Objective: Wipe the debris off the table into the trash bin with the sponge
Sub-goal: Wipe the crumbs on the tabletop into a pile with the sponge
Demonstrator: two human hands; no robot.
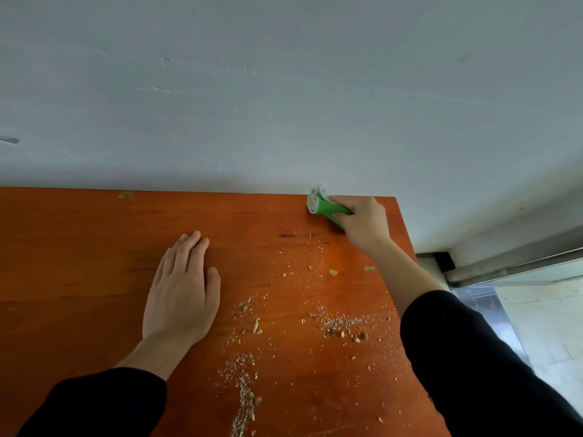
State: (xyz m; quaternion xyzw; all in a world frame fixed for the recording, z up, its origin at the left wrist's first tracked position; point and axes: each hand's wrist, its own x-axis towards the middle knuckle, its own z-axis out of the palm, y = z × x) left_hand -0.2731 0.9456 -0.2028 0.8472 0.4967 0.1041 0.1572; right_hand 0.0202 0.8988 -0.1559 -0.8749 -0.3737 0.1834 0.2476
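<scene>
Crumbly debris lies scattered over the right half of the orange-brown wooden table, with another trail of debris near the front edge. My right hand grips a green and white sponge at the table's far right corner, close to the wall. My left hand rests flat on the table, fingers straight, left of the crumbs. No trash bin is in view.
A pale grey wall runs along the table's far edge. Beyond the table's right edge lie a tiled floor and a metal door track.
</scene>
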